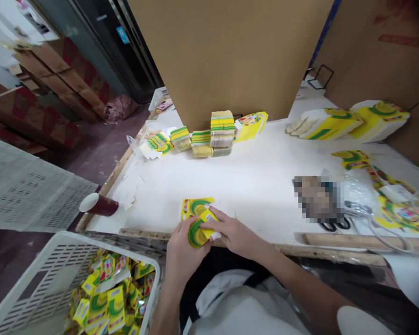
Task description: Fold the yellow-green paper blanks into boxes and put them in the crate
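Note:
Near the table's front edge, my left hand (183, 249) is closed on a yellow and green packet (196, 234). My right hand (232, 232) has its fingers on the same packet, at a yellow flap (208, 216) with a barcode. Something small and white shows under the right fingers. Just behind the hands a flat yellow packet (190, 207) lies on the white table (251, 177), partly covered by them. Stacks of folded yellow and green cards (222, 128) stand farther back against a large brown cardboard panel.
A white basket (68, 238) of packets sits at the lower left. A dark red paper cup (104, 205) lies at the table's left edge. Scissors handles (335, 225), a clear plastic bag (359, 188) and yellow packaging (408, 214) are on the right.

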### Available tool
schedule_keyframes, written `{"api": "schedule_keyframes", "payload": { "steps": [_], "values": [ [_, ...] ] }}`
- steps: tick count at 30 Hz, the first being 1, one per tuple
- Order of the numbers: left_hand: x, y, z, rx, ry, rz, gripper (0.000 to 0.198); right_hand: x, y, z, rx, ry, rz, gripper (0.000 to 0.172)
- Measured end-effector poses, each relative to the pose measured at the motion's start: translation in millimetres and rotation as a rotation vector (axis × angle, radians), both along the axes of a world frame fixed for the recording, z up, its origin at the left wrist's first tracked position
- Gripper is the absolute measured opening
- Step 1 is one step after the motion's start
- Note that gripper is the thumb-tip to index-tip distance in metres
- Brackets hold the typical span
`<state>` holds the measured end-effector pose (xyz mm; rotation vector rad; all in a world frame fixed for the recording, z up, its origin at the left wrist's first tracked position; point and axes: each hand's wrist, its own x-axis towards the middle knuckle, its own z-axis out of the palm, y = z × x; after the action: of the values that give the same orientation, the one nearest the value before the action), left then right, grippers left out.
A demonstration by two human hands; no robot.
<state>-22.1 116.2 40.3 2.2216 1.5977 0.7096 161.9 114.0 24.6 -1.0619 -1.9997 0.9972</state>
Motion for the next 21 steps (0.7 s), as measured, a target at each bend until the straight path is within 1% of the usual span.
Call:
{"api": "schedule_keyframes", "payload": {
  "steps": [3, 5, 7, 9, 11, 13, 14, 15, 16, 17, 18, 19, 20, 21],
  "values": [
    [1, 0, 7.3, -0.038, -0.026, -0.053, 0.046, 13, 6, 11.1, 0.052, 0.024, 0.086, 0.036],
    [3, 0, 10.5, -0.031, -0.015, -0.08, 0.046, 17, 8, 15.4, 0.057, 0.043, 0.132, 0.029],
    [7, -1, 11.0, -0.001, 0.009, -0.069, 0.046, 12, 6, 14.3, 0.037, 0.1, 0.071, 0.028],
    [11, -2, 9.8, 0.024, 0.036, -0.028, 0.046, 0, 1, 8.9, 0.002, 0.164, -0.048, 0.039],
    [9, -4, 9.3, 0.014, 0.044, -0.009, 0.047, -11, -3, 2.7, -0.026, 0.21, -0.122, 0.057],
    [-5, -6, 11.7, -0.022, 0.039, 0.013, 0.047, -15, -3, -1.3, -0.06, 0.257, -0.129, 0.071],
    [-18, -7, 14.2, -0.048, 0.052, 0.051, 0.046, -13, -2, -2.3, -0.074, 0.278, -0.141, 0.073],
    [-34, -9, 17.5, -0.065, 0.084, 0.127, 0.047, -9, 1, -2.7, -0.085, 0.287, -0.172, 0.07],
    [-53, -11, 21.1, -0.087, 0.168, 0.235, 0.05, -3, 4, -2.7, -0.092, 0.275, -0.221, 0.063],
    [-73, -13, 24.5, -0.102, 0.268, 0.388, 0.054, 4, 7, -2.7, -0.088, 0.24, -0.291, 0.053],
    [-92, -15, 27.1, -0.113, 0.382, 0.527, 0.063, 10, 11, -2.8, -0.077, 0.183, -0.359, 0.045],
    [-110, -18, 28.5, -0.075, 0.47, 0.691, 0.075, 15, 13, -3.3, -0.058, 0.115, -0.409, 0.041],
    [-124, -19, 28.2, -0.047, 0.491, 0.794, 0.085, 17, 16, -4.2, -0.039, 0.044, -0.434, 0.039],
    [-134, -21, 26.0, -0.037, 0.459, 0.826, 0.089, 16, 18, -5.5, -0.019, -0.026, -0.435, 0.04]
  ]
}}
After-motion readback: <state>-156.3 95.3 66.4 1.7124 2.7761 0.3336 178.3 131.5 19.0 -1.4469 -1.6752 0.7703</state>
